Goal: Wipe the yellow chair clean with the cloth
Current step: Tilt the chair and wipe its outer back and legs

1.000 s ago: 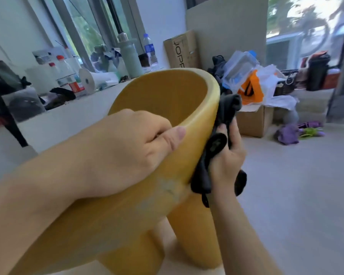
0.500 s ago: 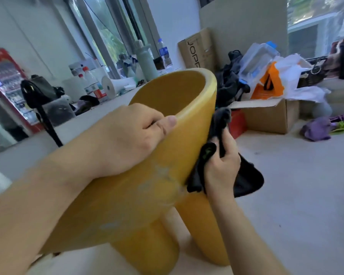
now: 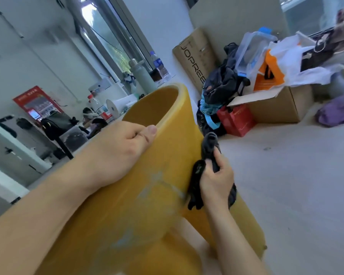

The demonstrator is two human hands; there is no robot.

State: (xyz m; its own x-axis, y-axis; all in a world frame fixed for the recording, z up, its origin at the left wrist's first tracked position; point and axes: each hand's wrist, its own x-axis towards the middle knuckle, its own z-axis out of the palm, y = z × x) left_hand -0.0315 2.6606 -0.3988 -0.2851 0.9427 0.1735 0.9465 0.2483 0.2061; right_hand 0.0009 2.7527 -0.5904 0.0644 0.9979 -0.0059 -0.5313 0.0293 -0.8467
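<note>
Cloth lower on chair, pale floor

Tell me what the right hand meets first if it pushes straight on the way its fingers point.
The right hand grips the black cloth against the yellow chair, so likely more of that chair's outer wall first; depth is unclear.

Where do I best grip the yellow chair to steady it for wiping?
Probably the rounded top rim of the yellow chair, from the left: the hollow behind the lip lets a grip hook over, as the left hand does, clear of the right hand holding the black cloth.
</note>
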